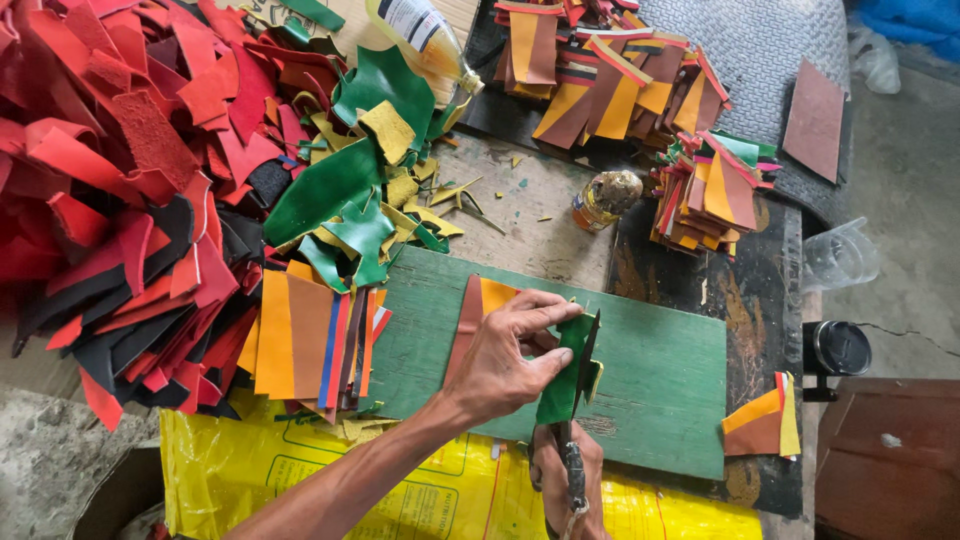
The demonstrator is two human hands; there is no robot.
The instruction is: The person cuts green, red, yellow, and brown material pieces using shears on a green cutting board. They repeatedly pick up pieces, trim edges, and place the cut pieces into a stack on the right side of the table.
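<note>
My left hand point(500, 355) pinches a dark green leather piece point(562, 385) and holds it upright over a green board point(660, 385). My right hand point(560, 480) sits low at the frame's bottom edge, closed on the handles of a pair of scissors point(580, 400). The scissor blades run up along the right edge of the green piece. Under my left hand a brown and orange strip piece point(478, 300) lies flat on the board.
A heap of red and black scraps point(120, 170) fills the left, with green and yellow offcuts point(345, 185) beside it. Stacks of striped pieces point(305, 345) point(710, 190) point(600, 70) ring the board. A small jar point(605, 195), a bottle point(425, 40), a yellow sack point(400, 490) and a plastic cup point(840, 255) are nearby.
</note>
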